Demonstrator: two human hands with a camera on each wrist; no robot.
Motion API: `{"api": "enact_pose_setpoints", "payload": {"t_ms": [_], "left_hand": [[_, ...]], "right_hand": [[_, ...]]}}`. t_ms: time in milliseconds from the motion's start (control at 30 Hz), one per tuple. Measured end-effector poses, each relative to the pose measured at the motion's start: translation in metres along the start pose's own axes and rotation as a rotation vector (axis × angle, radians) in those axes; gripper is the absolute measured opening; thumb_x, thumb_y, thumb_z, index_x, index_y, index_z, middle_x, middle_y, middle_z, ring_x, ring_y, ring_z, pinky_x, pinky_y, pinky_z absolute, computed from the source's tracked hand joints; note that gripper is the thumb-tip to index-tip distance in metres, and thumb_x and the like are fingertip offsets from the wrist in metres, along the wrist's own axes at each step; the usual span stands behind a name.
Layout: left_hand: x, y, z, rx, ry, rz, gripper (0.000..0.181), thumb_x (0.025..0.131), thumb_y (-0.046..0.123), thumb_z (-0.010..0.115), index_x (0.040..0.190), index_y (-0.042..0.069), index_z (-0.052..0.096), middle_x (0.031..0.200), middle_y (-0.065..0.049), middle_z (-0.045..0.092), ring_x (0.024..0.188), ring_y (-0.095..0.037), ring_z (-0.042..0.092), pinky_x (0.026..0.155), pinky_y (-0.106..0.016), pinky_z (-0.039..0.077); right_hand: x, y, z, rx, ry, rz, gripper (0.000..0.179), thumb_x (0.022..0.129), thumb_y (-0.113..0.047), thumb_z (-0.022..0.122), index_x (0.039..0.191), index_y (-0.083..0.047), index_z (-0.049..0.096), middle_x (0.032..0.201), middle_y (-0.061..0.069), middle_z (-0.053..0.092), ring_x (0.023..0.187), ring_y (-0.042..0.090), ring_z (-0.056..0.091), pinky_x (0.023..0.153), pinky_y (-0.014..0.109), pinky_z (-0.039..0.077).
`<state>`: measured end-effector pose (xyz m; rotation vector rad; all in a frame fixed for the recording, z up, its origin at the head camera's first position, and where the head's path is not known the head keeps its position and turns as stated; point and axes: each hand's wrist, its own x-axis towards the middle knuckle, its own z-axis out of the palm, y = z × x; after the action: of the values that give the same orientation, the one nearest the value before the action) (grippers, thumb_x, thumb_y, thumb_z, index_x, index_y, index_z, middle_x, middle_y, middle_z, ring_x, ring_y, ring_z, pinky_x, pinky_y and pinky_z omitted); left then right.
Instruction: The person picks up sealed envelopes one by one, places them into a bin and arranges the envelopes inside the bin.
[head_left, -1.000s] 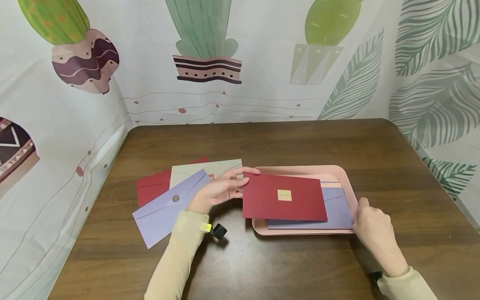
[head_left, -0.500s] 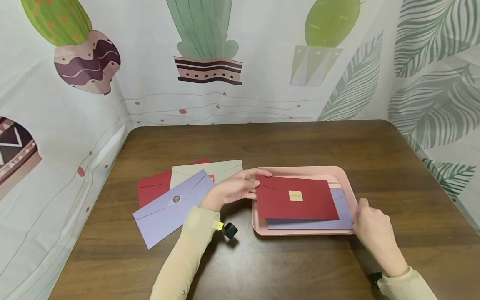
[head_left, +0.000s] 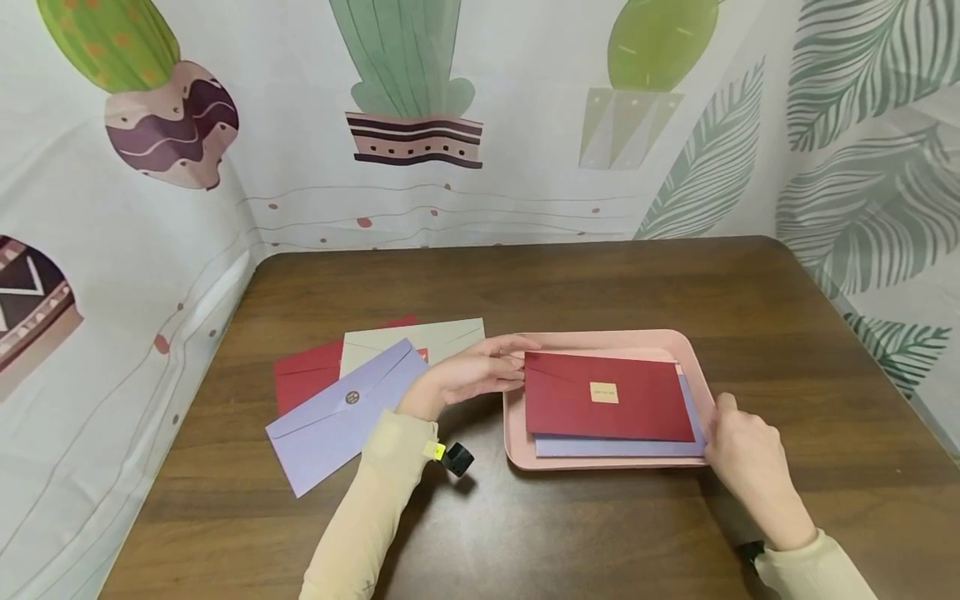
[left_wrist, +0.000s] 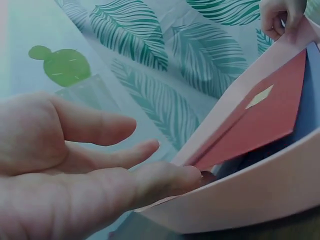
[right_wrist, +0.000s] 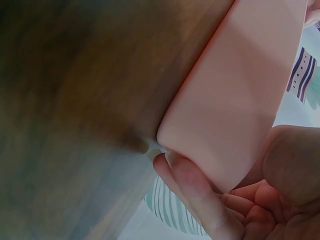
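Observation:
A dark red envelope (head_left: 637, 408) with a small gold label lies in a pink tray (head_left: 517, 446), on top of a lavender envelope (head_left: 622, 449). My left hand (head_left: 468, 375) is at the tray's left end, its fingers loosely extended beside the red envelope's left edge. In the left wrist view the fingers (left_wrist: 105, 127) are spread apart with nothing between them, and one fingertip reaches the tray's rim. My right hand (head_left: 750, 454) grips the tray's front right corner. The right wrist view shows fingers and thumb on both sides of the tray wall (right_wrist: 235, 90).
Left of the tray, a lavender envelope (head_left: 330, 425) with a round seal overlaps a cream envelope (head_left: 405, 336) and another red envelope (head_left: 303, 379) on the brown wooden table (head_left: 510, 283). A cloth with printed cacti (head_left: 405, 200) hangs behind the table.
The red envelope moved right and came down onto the lavender one in the tray. My left hand followed it to the right, then let go. My right hand stayed on the tray.

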<state>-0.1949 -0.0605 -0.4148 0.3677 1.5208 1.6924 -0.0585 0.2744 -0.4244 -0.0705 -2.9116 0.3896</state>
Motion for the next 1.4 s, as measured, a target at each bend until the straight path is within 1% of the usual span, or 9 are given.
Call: {"api": "enact_pose_setpoints", "payload": {"t_ms": [133,233,367,500,700,867,1000,1133,1400], "left_hand": [[-0.013,0.004,-0.006,0.010,0.039,0.022,0.047,0.098,-0.002,0.044,0.144,-0.006,0.035,0.137,-0.030,0.043,0.124,-0.036,0.053,0.110,-0.042,0.039],[-0.026,0.006,-0.015,0.019,0.055,0.074,0.043,0.099,0.000,0.044,0.140,-0.010,0.037,0.131,-0.033,0.050,0.120,-0.034,0.058,0.106,-0.035,0.044],[-0.045,0.004,-0.036,0.048,0.086,0.141,0.039,0.101,0.003,0.044,0.136,-0.011,0.040,0.122,-0.027,0.061,0.110,-0.028,0.066,0.101,-0.032,0.048],[-0.069,0.001,-0.058,0.156,0.212,0.136,0.037,0.100,0.008,0.047,0.133,-0.007,0.045,0.107,-0.010,0.067,0.094,-0.022,0.068,0.089,-0.027,0.054],[-0.109,-0.004,-0.090,0.411,0.447,0.057,0.037,0.099,0.012,0.050,0.131,-0.007,0.048,0.100,-0.012,0.068,0.079,-0.016,0.061,0.072,-0.025,0.050],[-0.146,-0.009,-0.112,0.688,0.619,-0.045,0.034,0.098,0.014,0.053,0.126,-0.005,0.054,0.097,-0.018,0.069,0.083,-0.019,0.062,0.073,-0.028,0.049],[-0.174,-0.013,-0.127,0.905,0.707,-0.135,0.030,0.094,0.019,0.060,0.114,-0.003,0.061,0.097,-0.018,0.070,0.087,-0.024,0.065,0.074,-0.030,0.046],[-0.199,-0.018,-0.136,1.037,0.735,-0.221,0.030,0.090,0.028,0.066,0.101,0.000,0.063,0.094,-0.016,0.070,0.086,-0.025,0.064,0.070,-0.030,0.045],[-0.226,-0.023,-0.134,1.053,0.674,-0.342,0.058,0.075,0.040,0.081,0.102,-0.004,0.055,0.086,-0.011,0.061,0.079,-0.021,0.055,0.066,-0.030,0.043]], "right_hand": [[-0.001,0.000,0.000,0.000,0.008,-0.012,0.012,0.076,0.004,0.053,0.076,0.005,0.041,0.051,0.021,0.050,0.050,0.047,0.053,0.047,0.059,0.041],[0.000,0.001,0.000,-0.005,-0.002,-0.015,0.013,0.076,0.004,0.054,0.077,0.004,0.042,0.051,0.020,0.050,0.050,0.047,0.054,0.048,0.059,0.042],[0.001,0.001,-0.001,-0.007,-0.022,-0.014,0.014,0.076,0.003,0.056,0.078,0.005,0.042,0.052,0.019,0.051,0.052,0.047,0.054,0.049,0.059,0.042],[0.001,0.002,-0.001,-0.009,-0.028,-0.015,0.015,0.075,0.003,0.057,0.079,0.005,0.042,0.052,0.019,0.051,0.052,0.047,0.054,0.049,0.059,0.042],[0.002,0.001,-0.002,-0.011,-0.020,-0.019,0.016,0.074,0.003,0.058,0.078,0.005,0.042,0.052,0.019,0.050,0.052,0.047,0.054,0.049,0.059,0.042],[0.002,0.000,-0.002,-0.013,-0.027,-0.011,0.016,0.074,0.003,0.057,0.078,0.005,0.042,0.053,0.022,0.051,0.053,0.048,0.054,0.049,0.059,0.043],[0.002,-0.002,-0.003,-0.015,-0.066,-0.001,0.016,0.074,0.003,0.057,0.078,0.006,0.042,0.055,0.023,0.052,0.055,0.049,0.056,0.050,0.060,0.043],[0.002,-0.004,-0.005,-0.019,-0.097,0.000,0.017,0.074,0.003,0.058,0.078,0.007,0.043,0.056,0.022,0.053,0.057,0.049,0.057,0.052,0.060,0.044],[0.003,-0.001,-0.006,-0.010,-0.089,-0.012,0.018,0.072,0.003,0.059,0.078,0.006,0.042,0.054,0.020,0.052,0.054,0.048,0.055,0.051,0.059,0.044]]}}
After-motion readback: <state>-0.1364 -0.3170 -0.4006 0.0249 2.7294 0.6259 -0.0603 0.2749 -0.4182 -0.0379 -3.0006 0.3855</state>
